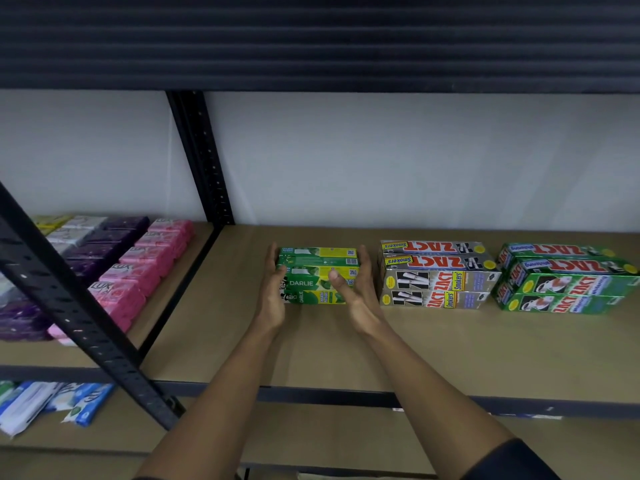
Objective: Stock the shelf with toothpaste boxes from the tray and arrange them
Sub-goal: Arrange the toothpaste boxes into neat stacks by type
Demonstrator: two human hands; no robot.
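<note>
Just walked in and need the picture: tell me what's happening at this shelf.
A person seems to be squaring up a stack of green toothpaste boxes on the shelf, left hand flat against its left end, right hand at its right end. A silver stack and another green stack sit apart to the right; pink soap bars lie in the bay to the left. No tray shows.

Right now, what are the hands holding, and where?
The Darlie box stack, sitting on the shelf, pressed between both hands: left hand on its left end, right hand on its right end.
</note>
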